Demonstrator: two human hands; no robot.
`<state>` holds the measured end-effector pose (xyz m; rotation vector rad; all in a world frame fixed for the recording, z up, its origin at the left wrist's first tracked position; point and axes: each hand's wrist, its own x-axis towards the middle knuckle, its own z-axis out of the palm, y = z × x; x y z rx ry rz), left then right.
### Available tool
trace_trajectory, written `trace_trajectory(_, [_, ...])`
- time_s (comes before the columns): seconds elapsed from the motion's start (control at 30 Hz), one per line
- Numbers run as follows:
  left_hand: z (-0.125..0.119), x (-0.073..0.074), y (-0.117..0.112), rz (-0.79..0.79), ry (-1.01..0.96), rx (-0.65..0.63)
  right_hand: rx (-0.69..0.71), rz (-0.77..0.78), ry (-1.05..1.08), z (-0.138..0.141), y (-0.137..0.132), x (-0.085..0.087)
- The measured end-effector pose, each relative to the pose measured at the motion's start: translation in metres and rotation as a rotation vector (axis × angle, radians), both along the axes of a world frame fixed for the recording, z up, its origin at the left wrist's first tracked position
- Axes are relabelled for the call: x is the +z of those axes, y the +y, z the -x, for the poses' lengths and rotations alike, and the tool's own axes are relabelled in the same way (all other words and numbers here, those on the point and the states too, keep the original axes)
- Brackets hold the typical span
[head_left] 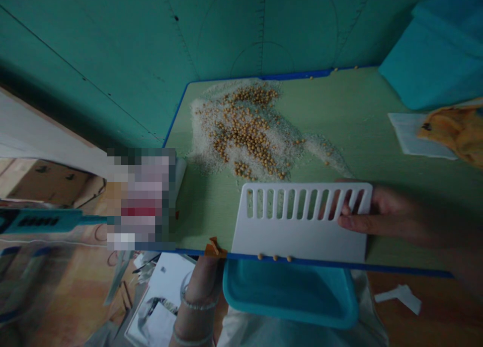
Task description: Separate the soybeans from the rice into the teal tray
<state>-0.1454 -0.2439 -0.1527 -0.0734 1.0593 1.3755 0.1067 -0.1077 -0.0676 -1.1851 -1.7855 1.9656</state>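
My right hand (388, 211) grips a white plastic scraper (298, 236) by its slotted end, the thumb on top and fingers showing through the slots. The scraper stands at the table's near edge, its long plain side toward me. Three soybeans (275, 258) lie along that edge, by the scraper. Beyond it spreads a heap of white rice-like grains (207, 136) mixed with many soybeans (245, 131). Just below the edge is a blue tray (290, 312). My left hand (211, 264) reaches under the table edge beside the tray; its fingers are hidden.
The green table (362, 131) has a blue rim and meets a green wall. A blue bin (433, 55) and an orange cloth (460, 131) are at the right. A blurred-out object (141, 201) is at the left edge. Brown tape (216, 247) sticks to the near edge.
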Motion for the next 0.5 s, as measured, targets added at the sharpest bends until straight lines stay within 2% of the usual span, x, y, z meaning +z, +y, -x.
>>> trace_trajectory(0.1, [0.0, 0.001, 0.0, -0.002, 0.0, -0.015, 0.064, 0.074, 0.037, -0.002, 0.0, 0.0])
trace_trajectory(0.23, [-0.001, 0.005, 0.001, -0.015, -0.016, -0.016, 0.055, 0.103, 0.073, -0.007, -0.001, -0.002])
trace_trajectory(0.4, [-0.002, 0.01, 0.003, 0.02, -0.011, -0.04, 0.182, 0.075, 0.099, -0.007, -0.003, 0.003])
trace_trajectory(0.5, [-0.002, 0.007, 0.002, 0.015, -0.003, -0.015, 0.195, 0.04, 0.092, -0.004, -0.003, 0.007])
